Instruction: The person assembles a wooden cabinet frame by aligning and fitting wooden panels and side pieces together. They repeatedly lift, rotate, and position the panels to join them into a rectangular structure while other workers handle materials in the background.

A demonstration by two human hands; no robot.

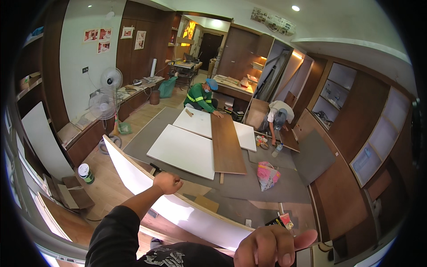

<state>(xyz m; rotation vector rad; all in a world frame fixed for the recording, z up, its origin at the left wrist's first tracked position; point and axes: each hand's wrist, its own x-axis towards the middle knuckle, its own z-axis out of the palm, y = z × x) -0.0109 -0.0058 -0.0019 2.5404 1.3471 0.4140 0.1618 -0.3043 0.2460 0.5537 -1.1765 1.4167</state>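
Observation:
A long white panel [178,208] stands on its edge in front of me, its pale wooden rim running from far left to near right. My left hand [167,183] is closed in a fist at that upper rim. A black piece [155,168] juts out just beyond the fist; what it belongs to is hidden. My right hand [275,246] is close at the lower edge of the view, its fingers loosely curled and the thumb held apart, with nothing visible in it. Just past it lies a black and yellow box [279,220] with a red item beside it.
White boards [184,150] and a brown wood board [227,144] lie on the grey floor covering. A person in green [200,97] and another in a pale shirt [281,112] crouch beyond. A pink bag [267,175], paint bucket [86,173] and two fans [103,105] stand around.

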